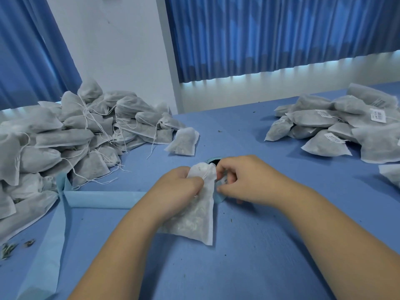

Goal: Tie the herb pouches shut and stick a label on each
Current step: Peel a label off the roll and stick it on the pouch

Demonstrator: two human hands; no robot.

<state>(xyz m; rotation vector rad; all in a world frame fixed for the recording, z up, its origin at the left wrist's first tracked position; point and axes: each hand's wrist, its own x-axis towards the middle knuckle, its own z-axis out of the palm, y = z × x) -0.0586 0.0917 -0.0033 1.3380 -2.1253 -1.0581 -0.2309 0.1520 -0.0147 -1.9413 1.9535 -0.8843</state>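
My left hand grips the gathered neck of a white mesh herb pouch that hangs down over the blue table. My right hand is beside the pouch neck, its fingers curled over a roll of labels, and pinches a small white label with dark print. Most of the roll is hidden under that hand. A single loose pouch lies just beyond the hands.
A large heap of untied pouches with loose strings fills the left side. A pile of labelled pouches lies at the right. A light blue backing strip trails across the table on the left. Herb crumbs lie near the left edge.
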